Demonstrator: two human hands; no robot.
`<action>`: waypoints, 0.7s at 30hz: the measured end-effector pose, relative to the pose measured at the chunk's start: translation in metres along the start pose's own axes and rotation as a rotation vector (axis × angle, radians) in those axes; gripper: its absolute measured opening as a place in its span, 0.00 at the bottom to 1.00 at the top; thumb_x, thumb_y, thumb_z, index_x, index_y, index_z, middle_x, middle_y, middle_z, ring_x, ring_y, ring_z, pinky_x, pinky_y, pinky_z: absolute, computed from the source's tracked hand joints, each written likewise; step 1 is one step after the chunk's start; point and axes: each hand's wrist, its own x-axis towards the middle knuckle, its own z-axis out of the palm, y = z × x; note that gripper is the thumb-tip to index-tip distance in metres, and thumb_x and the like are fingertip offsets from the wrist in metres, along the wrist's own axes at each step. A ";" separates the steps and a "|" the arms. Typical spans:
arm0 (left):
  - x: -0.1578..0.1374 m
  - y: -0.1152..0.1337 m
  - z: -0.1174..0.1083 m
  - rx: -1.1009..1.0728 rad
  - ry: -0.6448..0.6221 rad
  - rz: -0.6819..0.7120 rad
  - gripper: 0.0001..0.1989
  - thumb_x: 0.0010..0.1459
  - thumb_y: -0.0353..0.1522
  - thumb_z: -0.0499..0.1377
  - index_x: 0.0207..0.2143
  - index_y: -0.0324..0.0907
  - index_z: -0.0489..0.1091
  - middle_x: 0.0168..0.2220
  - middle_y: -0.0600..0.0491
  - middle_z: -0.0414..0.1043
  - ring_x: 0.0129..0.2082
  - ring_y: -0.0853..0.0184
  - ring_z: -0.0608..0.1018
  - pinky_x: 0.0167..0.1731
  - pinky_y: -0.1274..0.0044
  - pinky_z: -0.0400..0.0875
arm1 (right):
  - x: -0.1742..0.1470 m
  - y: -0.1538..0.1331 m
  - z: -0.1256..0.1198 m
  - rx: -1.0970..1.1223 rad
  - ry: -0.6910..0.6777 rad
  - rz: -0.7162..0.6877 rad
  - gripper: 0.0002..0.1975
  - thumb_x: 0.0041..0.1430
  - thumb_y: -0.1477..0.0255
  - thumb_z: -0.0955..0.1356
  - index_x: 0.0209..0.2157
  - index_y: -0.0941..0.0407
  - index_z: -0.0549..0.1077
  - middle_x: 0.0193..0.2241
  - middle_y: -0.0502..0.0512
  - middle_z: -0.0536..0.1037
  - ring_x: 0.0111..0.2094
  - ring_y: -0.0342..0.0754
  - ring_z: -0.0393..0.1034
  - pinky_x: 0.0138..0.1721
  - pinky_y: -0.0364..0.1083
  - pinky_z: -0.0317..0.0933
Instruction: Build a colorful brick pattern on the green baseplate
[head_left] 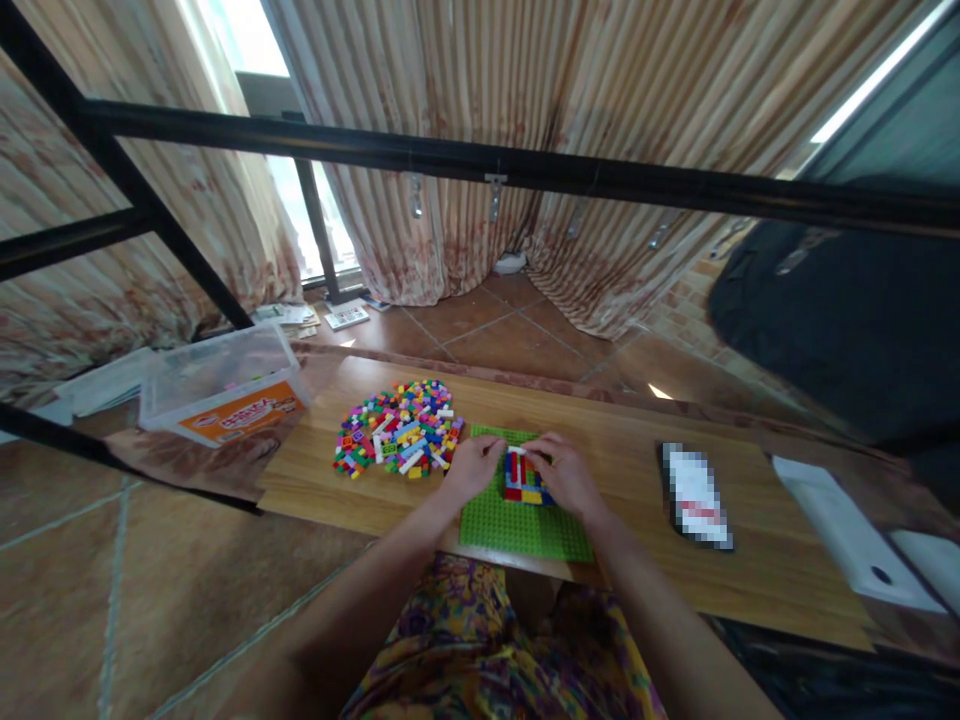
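Note:
A green studded baseplate (525, 540) lies on the wooden board in front of me. On it stands a small block of toy bricks (523, 494) in red, yellow, blue and white. My left hand (478, 468) is at the block's far left corner, its fingers pinched together; whatever they hold is hidden. From the right, my right hand (568, 472) reaches over the block and covers part of it. Its closed fingertips are at one end of a small white brick (516, 450) along the block's far edge. A heap of loose coloured bricks (405, 430) spreads left of the baseplate.
The wooden board (622, 470) carries a pixelated dark-edged object (696, 497) on the right. A clear plastic box (225, 385) with an orange label stands at the left. Beyond the board, a black metal bar (525, 165) crosses in front of striped curtains (450, 90).

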 end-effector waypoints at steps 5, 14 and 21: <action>0.003 0.001 0.002 0.013 0.010 -0.038 0.21 0.61 0.38 0.51 0.19 0.39 0.70 0.17 0.58 0.61 0.22 0.71 0.65 0.24 0.80 0.55 | 0.006 0.002 -0.004 -0.015 -0.071 -0.009 0.11 0.60 0.69 0.64 0.35 0.52 0.80 0.33 0.54 0.77 0.38 0.48 0.70 0.43 0.48 0.61; 0.005 0.006 0.002 -0.020 0.005 -0.075 0.16 0.59 0.36 0.54 0.27 0.38 0.78 0.23 0.56 0.73 0.25 0.70 0.71 0.25 0.80 0.59 | 0.009 0.001 -0.006 0.024 -0.119 -0.034 0.12 0.61 0.68 0.64 0.34 0.52 0.80 0.33 0.54 0.77 0.37 0.48 0.71 0.42 0.47 0.62; 0.008 0.005 0.003 -0.039 -0.008 -0.097 0.13 0.59 0.35 0.56 0.34 0.40 0.80 0.30 0.53 0.79 0.29 0.68 0.76 0.29 0.80 0.65 | 0.010 0.005 -0.007 0.099 -0.136 -0.021 0.12 0.60 0.68 0.65 0.35 0.52 0.81 0.33 0.54 0.77 0.36 0.47 0.72 0.41 0.46 0.63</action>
